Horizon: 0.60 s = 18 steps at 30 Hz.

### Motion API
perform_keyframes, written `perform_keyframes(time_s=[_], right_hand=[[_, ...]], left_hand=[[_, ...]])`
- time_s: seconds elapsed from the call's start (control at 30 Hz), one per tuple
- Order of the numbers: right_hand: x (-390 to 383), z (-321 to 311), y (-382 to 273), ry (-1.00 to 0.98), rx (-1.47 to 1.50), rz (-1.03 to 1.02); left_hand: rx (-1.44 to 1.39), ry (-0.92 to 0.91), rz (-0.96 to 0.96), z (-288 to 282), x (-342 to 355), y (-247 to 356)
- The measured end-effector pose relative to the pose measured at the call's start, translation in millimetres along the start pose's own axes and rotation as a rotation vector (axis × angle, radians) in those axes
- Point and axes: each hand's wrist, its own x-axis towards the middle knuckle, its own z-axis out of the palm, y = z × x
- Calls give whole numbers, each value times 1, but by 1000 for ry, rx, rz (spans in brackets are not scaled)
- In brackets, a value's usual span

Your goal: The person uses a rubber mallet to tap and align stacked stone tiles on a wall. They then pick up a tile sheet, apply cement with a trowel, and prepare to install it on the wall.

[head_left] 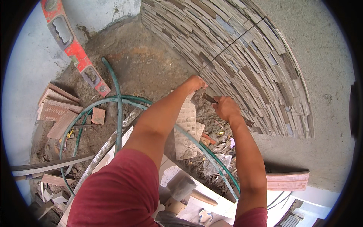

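Right hand [228, 108] closed around a narrow, dark tool [208, 98] beside the strip-patterned wall [242, 72]. Left hand [196, 82] curled near the upper end of a pale, grid-textured tile [186, 117]; its hold is unclear.

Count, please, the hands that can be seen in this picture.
2. The left hand is near the edge of the stone-strip wall; its fingers are partly hidden. The right hand holds a dark tool. No other hand shows.
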Motion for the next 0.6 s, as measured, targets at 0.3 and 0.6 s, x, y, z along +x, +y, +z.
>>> perform_keyframes(time_s=[0.3, 0.6], right_hand=[[14, 3, 12, 29, 66, -37], [25, 15, 27, 65, 119, -78]], left_hand=[[-68, -89, -50, -4, 9, -2], [-51, -64, -73, 0, -3, 8]])
